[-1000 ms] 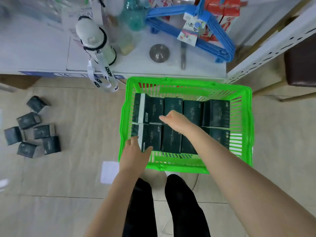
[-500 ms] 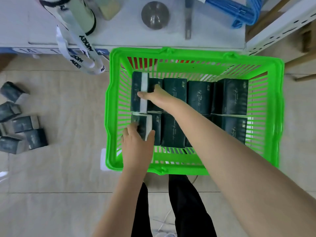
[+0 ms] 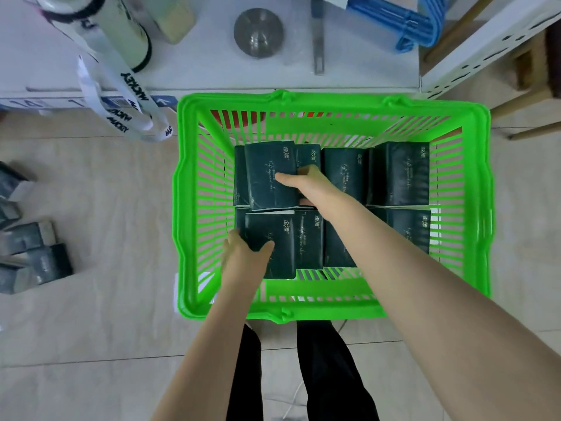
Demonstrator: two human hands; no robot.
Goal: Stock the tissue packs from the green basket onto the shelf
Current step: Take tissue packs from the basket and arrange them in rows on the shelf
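Item: tissue packs in dark green wrap, lying in two rows inside the green basket (image 3: 334, 100), which stands on the floor. Left grip (image 3: 246, 259): clamped on the near pack (image 3: 273, 235), thumb over its top face and fingers down its left edge. Right grip (image 3: 309, 185): clamped on the far pack (image 3: 270, 174), thumb across the top and fingers tucked in at its right edge. Both held packs sit tipped above their neighbours. Other packs (image 3: 400, 174): right of both grips, wedged side by side. Shelf (image 3: 206, 65): just beyond the right grip, past the basket rim, carrying a bottle (image 3: 121, 28) with a hanging strap (image 3: 127, 95) and blue hangers (image 3: 403, 22). Loose packs (image 3: 33, 253): on the floor, well left of the left grip. Risks, as judged: the slick soft wrap may slide out of a one-sided pinch. A tight neighbour may drag up and tumble. A rising pack may catch the basket rim. The strap hangs across the path to the shelf and could snag. The crowded shelf could let a carelessly placed pack drop to the floor.
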